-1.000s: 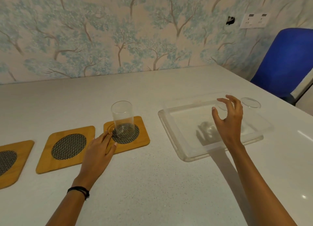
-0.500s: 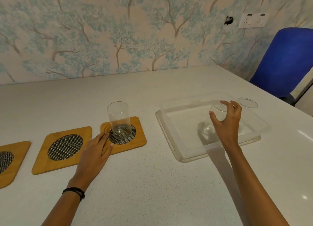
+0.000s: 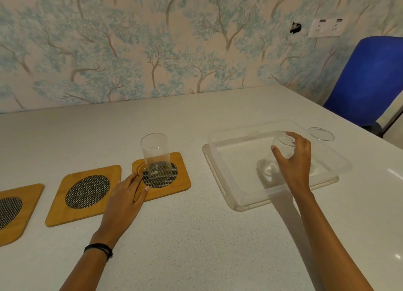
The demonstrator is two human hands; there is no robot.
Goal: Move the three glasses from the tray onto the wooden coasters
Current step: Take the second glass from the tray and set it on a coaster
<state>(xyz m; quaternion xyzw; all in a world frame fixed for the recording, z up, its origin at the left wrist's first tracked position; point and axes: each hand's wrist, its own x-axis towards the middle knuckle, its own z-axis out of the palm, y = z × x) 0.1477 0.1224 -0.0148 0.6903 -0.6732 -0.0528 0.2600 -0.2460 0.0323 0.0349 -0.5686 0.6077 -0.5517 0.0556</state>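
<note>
A clear tall glass (image 3: 156, 157) stands upright on the rightmost of three wooden coasters (image 3: 184, 181). The middle coaster (image 3: 58, 212) and the left coaster (image 3: 32, 194) carry nothing. My left hand (image 3: 128, 194) lies flat with its fingertips on the near left corner of the rightmost coaster, holding nothing. In the clear plastic tray (image 3: 218, 177) my right hand (image 3: 294, 162) wraps a second glass (image 3: 282, 144), thumb on its left side and fingers over the rim. A third glass (image 3: 321, 134) stands just behind that hand at the tray's far right.
The white speckled table (image 3: 196, 236) runs back to a wallpapered wall. A blue chair (image 3: 370, 79) stands at the far right, past the table's edge. A wall socket (image 3: 327, 26) sits above it.
My right hand has lowered slightly and closed its thumb and fingers around the glass in the tray. My left hand has stayed on the coaster's corner.
</note>
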